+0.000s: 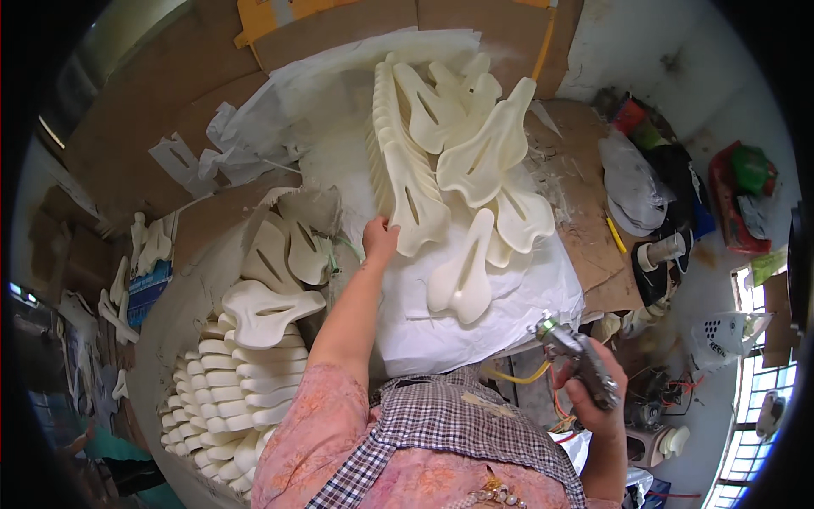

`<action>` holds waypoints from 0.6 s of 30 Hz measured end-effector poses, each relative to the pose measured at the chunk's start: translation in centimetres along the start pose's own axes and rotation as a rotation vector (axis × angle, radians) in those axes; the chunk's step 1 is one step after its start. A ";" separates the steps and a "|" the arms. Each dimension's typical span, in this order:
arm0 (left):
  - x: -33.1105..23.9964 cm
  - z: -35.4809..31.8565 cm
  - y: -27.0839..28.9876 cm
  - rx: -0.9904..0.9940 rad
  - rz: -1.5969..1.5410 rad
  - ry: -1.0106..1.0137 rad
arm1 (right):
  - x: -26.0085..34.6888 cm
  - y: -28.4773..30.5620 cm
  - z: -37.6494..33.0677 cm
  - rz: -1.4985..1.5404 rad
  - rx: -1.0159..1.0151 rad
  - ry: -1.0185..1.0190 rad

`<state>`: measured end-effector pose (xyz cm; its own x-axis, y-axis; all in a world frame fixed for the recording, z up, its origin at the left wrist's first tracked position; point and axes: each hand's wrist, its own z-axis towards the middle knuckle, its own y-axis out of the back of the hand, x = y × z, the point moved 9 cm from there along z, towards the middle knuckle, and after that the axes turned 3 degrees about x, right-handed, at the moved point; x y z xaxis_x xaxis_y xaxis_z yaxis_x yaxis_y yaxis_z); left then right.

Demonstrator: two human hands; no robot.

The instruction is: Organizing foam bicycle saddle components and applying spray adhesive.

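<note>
My left hand pinches a bicycle-saddle pad's edge, seemingly steadying it; my right hand grips a spray gun.

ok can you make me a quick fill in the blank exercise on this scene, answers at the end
1. Of the left hand and the right hand, only the ____ one holds the spray gun.
2. The pad by the left hand lies over a sheet coloured ____.
3. The apron has a ____ pattern, not dots or flowers.
4. The big pile of neatly layered pads near the elbow is on the person's ____ side.

Missing words: right; white; checked; left.
</note>
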<state>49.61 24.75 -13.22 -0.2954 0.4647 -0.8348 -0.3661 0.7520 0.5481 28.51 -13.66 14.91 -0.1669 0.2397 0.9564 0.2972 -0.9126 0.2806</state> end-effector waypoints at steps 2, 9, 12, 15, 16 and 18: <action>-3.6 -1.0 0.3 0.156 0.114 -0.104 | -1.8 -1.0 0.2 0.037 0.046 -0.115; -6.5 0.1 17.1 0.007 -1.356 -0.313 | -2.2 -3.0 3.2 -0.235 0.074 -0.114; -3.3 3.0 13.8 -0.020 -1.146 -0.132 | 0.0 -2.3 3.7 -0.033 -0.101 0.023; -0.3 3.9 3.8 0.133 -0.420 0.027 | 1.8 -2.3 3.3 0.013 -0.153 0.138; 0.5 3.5 0.6 0.263 -0.269 0.044 | 1.7 -2.7 3.2 0.019 -0.135 0.123; 0.6 3.5 -1.4 0.189 -0.143 0.001 | 0.5 -3.2 3.3 -0.028 -0.095 0.033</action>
<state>53.01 25.58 -14.72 -0.2531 0.3471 -0.9030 -0.2326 0.8842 0.4051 30.51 -9.50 14.78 -0.2051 0.2557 0.9448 0.2022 -0.9334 0.2965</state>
